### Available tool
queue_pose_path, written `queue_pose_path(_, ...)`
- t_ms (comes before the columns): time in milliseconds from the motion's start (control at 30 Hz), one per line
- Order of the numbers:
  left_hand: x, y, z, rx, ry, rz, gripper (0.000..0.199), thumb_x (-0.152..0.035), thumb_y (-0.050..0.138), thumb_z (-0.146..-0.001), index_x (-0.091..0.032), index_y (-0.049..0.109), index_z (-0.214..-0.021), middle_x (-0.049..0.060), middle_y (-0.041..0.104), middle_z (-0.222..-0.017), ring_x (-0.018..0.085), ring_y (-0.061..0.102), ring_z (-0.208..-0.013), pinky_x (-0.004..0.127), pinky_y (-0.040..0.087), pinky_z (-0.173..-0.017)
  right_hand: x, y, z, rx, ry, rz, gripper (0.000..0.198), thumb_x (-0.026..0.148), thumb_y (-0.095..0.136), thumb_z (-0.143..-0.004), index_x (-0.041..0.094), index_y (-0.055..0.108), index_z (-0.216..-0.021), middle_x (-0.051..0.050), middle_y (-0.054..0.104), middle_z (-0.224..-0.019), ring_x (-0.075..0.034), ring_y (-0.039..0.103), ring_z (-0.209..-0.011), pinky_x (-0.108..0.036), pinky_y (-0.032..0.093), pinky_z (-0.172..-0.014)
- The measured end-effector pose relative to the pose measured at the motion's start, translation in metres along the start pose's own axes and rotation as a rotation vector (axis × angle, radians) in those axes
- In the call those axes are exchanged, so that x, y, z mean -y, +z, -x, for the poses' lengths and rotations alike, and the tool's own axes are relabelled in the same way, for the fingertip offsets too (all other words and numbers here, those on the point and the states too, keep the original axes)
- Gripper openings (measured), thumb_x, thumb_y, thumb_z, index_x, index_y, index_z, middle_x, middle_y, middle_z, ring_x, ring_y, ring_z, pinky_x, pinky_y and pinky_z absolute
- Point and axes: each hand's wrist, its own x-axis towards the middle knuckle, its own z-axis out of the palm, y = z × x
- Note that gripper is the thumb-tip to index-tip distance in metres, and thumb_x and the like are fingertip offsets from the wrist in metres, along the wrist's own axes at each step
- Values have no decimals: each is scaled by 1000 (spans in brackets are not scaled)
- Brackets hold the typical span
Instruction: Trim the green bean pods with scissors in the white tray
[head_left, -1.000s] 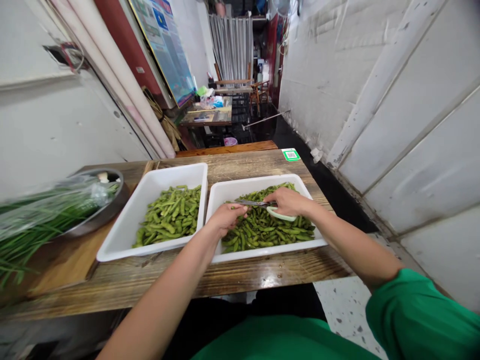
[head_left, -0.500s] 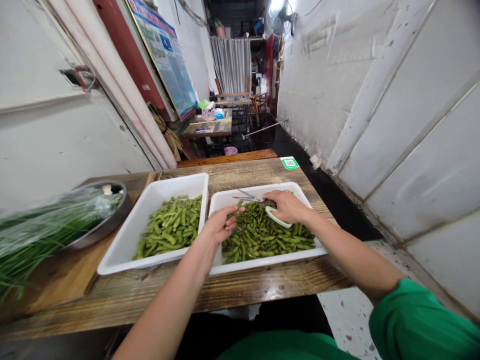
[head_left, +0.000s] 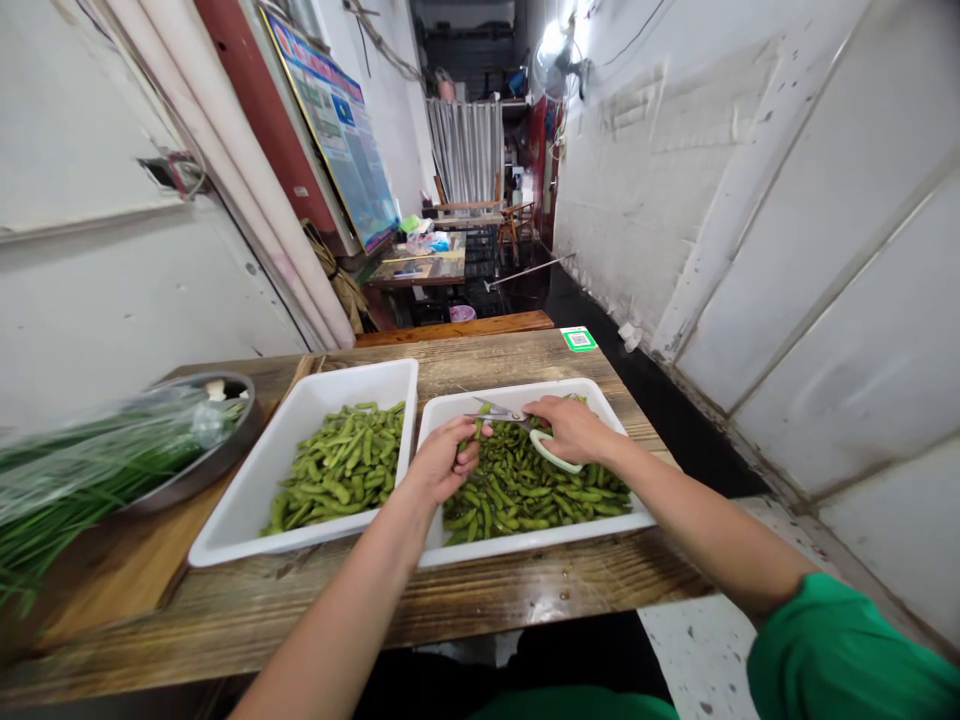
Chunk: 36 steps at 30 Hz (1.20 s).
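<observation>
Over the right white tray (head_left: 517, 548), my left hand (head_left: 448, 460) pinches an edamame pod (head_left: 482, 415) that sticks up between thumb and fingers. My right hand (head_left: 574, 430) is wrapped round a pair of scissors (head_left: 556, 456) with pale green handles. The scissor blades are parted and point left, with the pod's tip between or right beside them. Below both hands lies a heap of dark green edamame pods (head_left: 532, 500). To the left, a second white tray (head_left: 232, 510) holds lighter green pods (head_left: 345, 460).
A metal bowl (head_left: 251, 410) with bagged green stalks (head_left: 97, 465) sits on a wooden board (head_left: 142, 570) at the left. Both trays stand on a wooden table (head_left: 480, 605). A QR-code card (head_left: 578, 340) lies at its far right corner. Walls flank both sides.
The scissors have come nearer my left hand, and their blades now reach the raised pod. My view has tilted up slightly, so the scene sits a little lower.
</observation>
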Motion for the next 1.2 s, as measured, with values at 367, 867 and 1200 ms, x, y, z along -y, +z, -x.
queue_pose_path(367, 10, 8, 2, -160, 98, -387, 26, -32, 61, -64, -13, 54, -80, -1, 59, -62, -1, 23, -30, 17, 13, -32, 10, -6, 1, 54, -86, -76, 28, 26, 46, -71, 18, 58, -95, -3, 58, -73, -14, 49, -65, -22, 32, -59)
queue_pose_path(867, 12, 2, 2, -90, -314, -334, 14, -17, 58, -64, -13, 50, -74, 3, 61, -64, 0, 25, -29, 14, 11, -30, 13, -5, 3, 203, -122, 52, 27, 23, 48, -67, 18, 63, -90, -7, 66, -78, -19, 58, -74, -22, 36, -61)
queue_pose_path(1200, 6, 7, 0, -124, -235, -284, 24, -34, 57, -66, -15, 44, -70, 1, 56, -63, 1, 33, -34, 12, 15, -31, 4, -7, 0, 103, 72, 116, 33, 27, 47, -72, 21, 56, -103, -9, 64, -89, -21, 57, -84, -26, 37, -68)
